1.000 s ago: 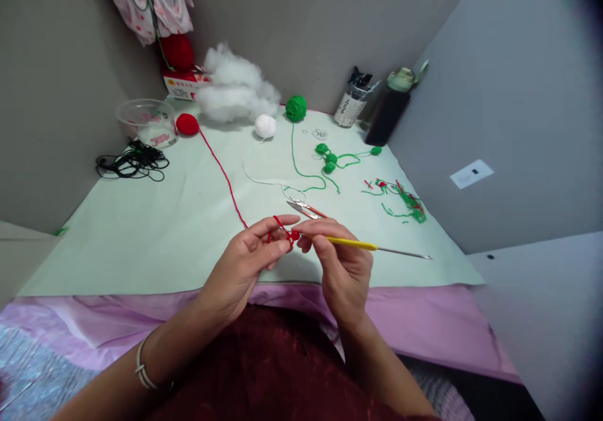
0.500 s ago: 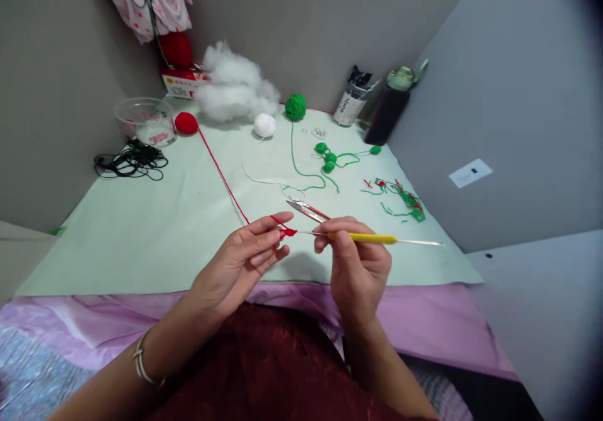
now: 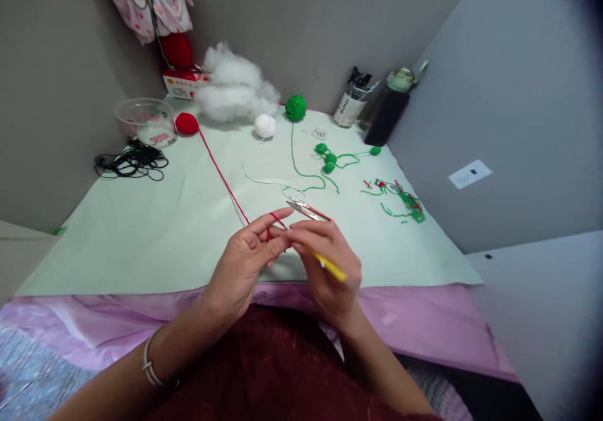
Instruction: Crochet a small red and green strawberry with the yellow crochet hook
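Red yarn (image 3: 222,173) runs from a small red ball (image 3: 187,123) down to my left hand (image 3: 249,251) and loops over its fingers. Thumb and fingertips of that hand are pinched on the yarn; the small red piece seen earlier is mostly hidden by the fingers. My right hand (image 3: 327,264) grips a crochet hook by its yellow handle (image 3: 332,265), with its fingertips against those of my left hand. The hook's tip is hidden. Just beyond the hands lie open thread snips (image 3: 308,210).
Behind are white stuffing (image 3: 235,88), a white ball (image 3: 264,125) and a green ball (image 3: 295,108). Green pieces (image 3: 330,159) and yarn scraps (image 3: 409,204) lie right, black cord (image 3: 134,160) and a clear tub (image 3: 146,119) left. A pen cup (image 3: 349,107) and dark bottle (image 3: 389,110) stand back right.
My right hand has moved left to meet my left hand, and the hook has swung so its handle points down toward me. The left fingers have drawn closer together, covering the red piece.
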Demonstrator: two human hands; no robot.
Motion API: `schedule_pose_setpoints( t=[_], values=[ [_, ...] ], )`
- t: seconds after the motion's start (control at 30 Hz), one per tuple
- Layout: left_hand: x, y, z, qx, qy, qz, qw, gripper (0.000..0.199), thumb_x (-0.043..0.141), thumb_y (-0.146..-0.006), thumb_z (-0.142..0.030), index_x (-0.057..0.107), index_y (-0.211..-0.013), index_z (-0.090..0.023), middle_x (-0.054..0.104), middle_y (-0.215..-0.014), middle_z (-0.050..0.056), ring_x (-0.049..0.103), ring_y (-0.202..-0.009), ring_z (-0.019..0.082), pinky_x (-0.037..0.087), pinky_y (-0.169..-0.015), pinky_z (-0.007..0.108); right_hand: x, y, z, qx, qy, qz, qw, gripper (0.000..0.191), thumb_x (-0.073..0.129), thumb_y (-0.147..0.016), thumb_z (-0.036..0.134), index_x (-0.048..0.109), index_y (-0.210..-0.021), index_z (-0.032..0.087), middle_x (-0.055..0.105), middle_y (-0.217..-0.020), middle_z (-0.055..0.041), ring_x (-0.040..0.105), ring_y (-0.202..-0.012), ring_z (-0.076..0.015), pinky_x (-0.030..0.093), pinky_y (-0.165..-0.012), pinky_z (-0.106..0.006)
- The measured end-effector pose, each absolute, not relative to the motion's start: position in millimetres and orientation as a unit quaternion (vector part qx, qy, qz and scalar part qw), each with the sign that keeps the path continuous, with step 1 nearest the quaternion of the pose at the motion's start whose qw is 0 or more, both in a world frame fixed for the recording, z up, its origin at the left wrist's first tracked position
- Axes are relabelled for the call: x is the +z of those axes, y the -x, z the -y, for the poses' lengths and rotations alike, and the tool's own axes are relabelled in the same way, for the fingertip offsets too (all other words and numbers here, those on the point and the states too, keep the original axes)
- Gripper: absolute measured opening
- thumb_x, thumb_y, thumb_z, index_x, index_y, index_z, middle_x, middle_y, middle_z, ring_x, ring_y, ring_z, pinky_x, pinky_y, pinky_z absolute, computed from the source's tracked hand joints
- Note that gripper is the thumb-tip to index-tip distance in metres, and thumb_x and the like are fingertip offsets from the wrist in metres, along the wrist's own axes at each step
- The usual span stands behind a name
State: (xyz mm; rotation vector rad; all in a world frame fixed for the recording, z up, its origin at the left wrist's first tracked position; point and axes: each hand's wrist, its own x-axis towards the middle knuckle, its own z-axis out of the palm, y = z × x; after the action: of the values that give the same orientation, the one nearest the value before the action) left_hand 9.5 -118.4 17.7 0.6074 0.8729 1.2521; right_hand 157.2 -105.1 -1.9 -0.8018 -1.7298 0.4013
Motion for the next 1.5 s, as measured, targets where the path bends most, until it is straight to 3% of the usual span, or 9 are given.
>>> schedule_pose_setpoints(
  t=[0.1,0.3,0.53,0.8,0.97,1.1,1.27,1.33,1.5],
  values=[
    [15,-9,117,0.528,-0.218,-0.338,0.748,0.033,0.088,-0.082,-0.028,0.083,-0.114,-0.02,0.057,-0.07,-0.005,0.032,-0.054,0.004,0.049,-0.072,0.02,-5,-159,106,0.07,0.328,0.76,0.556,0.034,0.069,-0.095,0.013,0.076,-0.124,0.03,0.078,-0.112,-0.0073,0.075,-0.097,-0.022,0.064,-0.08,-0.037],
    [14,-4,114,0.54,-0.214,-0.362,0.729,0.034,0.087,-0.082,-0.022,0.082,-0.115,-0.021,0.063,-0.074,-0.004,0.052,-0.062,0.006,0.053,-0.089,0.025,7,-166,101,0.336,0.376,0.607,0.614,0.02,0.056,-0.104,0.024,0.076,-0.101,0.024,0.075,-0.088,-0.0027,0.066,-0.065,-0.0147,0.059,-0.067,-0.034],
    [13,-13,118,0.564,-0.271,-0.372,0.685,0.049,0.089,-0.079,-0.024,0.077,-0.126,-0.025,0.072,-0.082,-0.001,0.063,-0.082,0.013,0.048,-0.083,0.024,-2,-155,106,0.123,0.335,0.734,0.578,0.032,0.067,-0.096,0.011,0.077,-0.118,0.032,0.08,-0.111,-0.0062,0.074,-0.099,-0.0217,0.061,-0.085,-0.039],
    [19,3,116,0.509,-0.289,-0.393,0.709,0.036,0.084,-0.084,-0.029,0.081,-0.12,-0.024,0.068,-0.081,-0.001,0.047,-0.067,0.011,0.044,-0.077,0.026,12,-167,99,0.413,0.334,0.607,0.59,0.021,0.055,-0.106,0.027,0.074,-0.1,0.024,0.079,-0.093,-0.0038,0.07,-0.072,-0.015,0.06,-0.069,-0.033],
    [15,-2,118,0.571,-0.328,-0.397,0.639,0.04,0.086,-0.083,-0.026,0.079,-0.123,-0.028,0.067,-0.083,-0.002,0.056,-0.08,0.012,0.045,-0.08,0.021,9,-168,107,0.192,0.324,0.746,0.55,0.021,0.055,-0.104,0.016,0.07,-0.116,0.023,0.079,-0.1,-0.0061,0.074,-0.086,-0.0181,0.063,-0.076,-0.035],
    [15,-4,118,0.55,-0.262,-0.375,0.699,0.051,0.09,-0.08,-0.027,0.076,-0.129,-0.025,0.066,-0.077,-0.003,0.051,-0.065,0.007,0.046,-0.072,0.019,4,-165,111,0.015,0.297,0.817,0.495,0.029,0.064,-0.098,0.011,0.072,-0.124,0.022,0.076,-0.112,-0.0111,0.073,-0.102,-0.0213,0.063,-0.081,-0.035],
    [17,0,116,0.497,-0.197,-0.332,0.777,0.034,0.086,-0.083,-0.023,0.081,-0.117,-0.02,0.051,-0.06,-0.01,0.03,-0.049,0.001,0.054,-0.09,0.026,8,-164,106,0.239,0.337,0.676,0.61,0.022,0.056,-0.103,0.018,0.076,-0.109,0.026,0.074,-0.093,-0.0041,0.069,-0.078,-0.0172,0.06,-0.071,-0.035],
    [17,-1,115,0.517,-0.22,-0.334,0.756,0.03,0.085,-0.085,-0.022,0.082,-0.114,-0.023,0.06,-0.068,-0.007,0.04,-0.054,0.002,0.053,-0.095,0.027,9,-163,103,0.329,0.328,0.633,0.619,0.021,0.056,-0.104,0.021,0.076,-0.103,0.026,0.074,-0.089,-0.0029,0.066,-0.071,-0.0156,0.058,-0.064,-0.033],
    [15,-6,115,0.528,-0.296,-0.352,0.714,0.028,0.086,-0.082,-0.024,0.083,-0.11,-0.026,0.071,-0.091,0.0,0.059,-0.082,0.01,0.047,-0.078,0.02,8,-160,100,0.334,0.325,0.654,0.595,0.017,0.062,-0.102,0.02,0.078,-0.105,0.026,0.079,-0.098,-0.0044,0.073,-0.091,-0.0196,0.059,-0.069,-0.032]
  ],
)
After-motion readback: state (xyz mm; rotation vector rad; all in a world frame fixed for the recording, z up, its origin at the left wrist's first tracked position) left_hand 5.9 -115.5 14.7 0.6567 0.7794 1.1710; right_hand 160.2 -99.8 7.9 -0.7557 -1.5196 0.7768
